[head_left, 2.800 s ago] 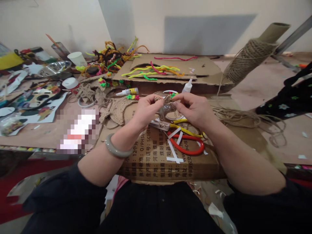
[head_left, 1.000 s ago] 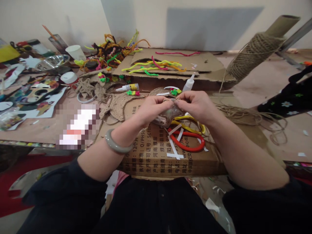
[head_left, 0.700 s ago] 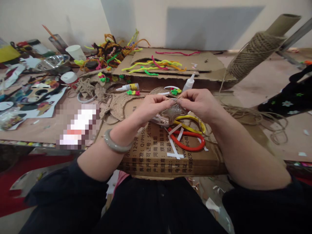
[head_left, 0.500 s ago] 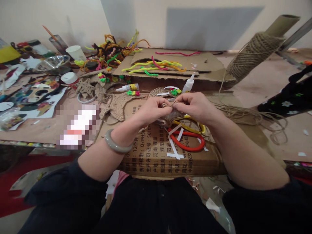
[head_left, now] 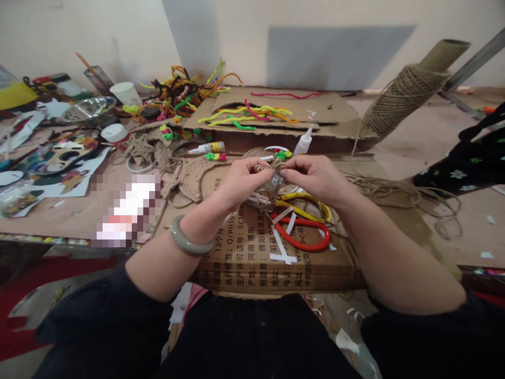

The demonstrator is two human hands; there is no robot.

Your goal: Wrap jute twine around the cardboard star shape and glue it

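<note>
My left hand point(head_left: 248, 181) and my right hand point(head_left: 311, 176) are close together over the cardboard, both with pinched fingers on a piece of jute twine point(head_left: 281, 165) bent into small loops. My fingers hide part of it. Just beneath them lies something clear and shiny point(head_left: 275, 181), which I cannot make out. Scissors with a red handle point(head_left: 325, 240) and a yellow handle point(head_left: 303, 196) rest below my hands, with white paper strips point(head_left: 279, 243) across them. Behind my fingers is a coiled twine piece with a green, yellow and pink trim point(head_left: 282, 154).
A white glue bottle point(head_left: 303, 141) stands behind my right hand; a smaller glue bottle point(head_left: 208, 148) lies to the left. A twine roll point(head_left: 406, 97) leans at the back right, near loose twine point(head_left: 394, 189). Pipe cleaners point(head_left: 252, 111) lie on cardboard point(head_left: 335, 113). A coiled twine crescent point(head_left: 189, 181) is on the left.
My hands have drawn slightly apart and the twine between them now shows looped rather than pinched at one spot. The whole view has shifted a little, with the table appearing lower.
</note>
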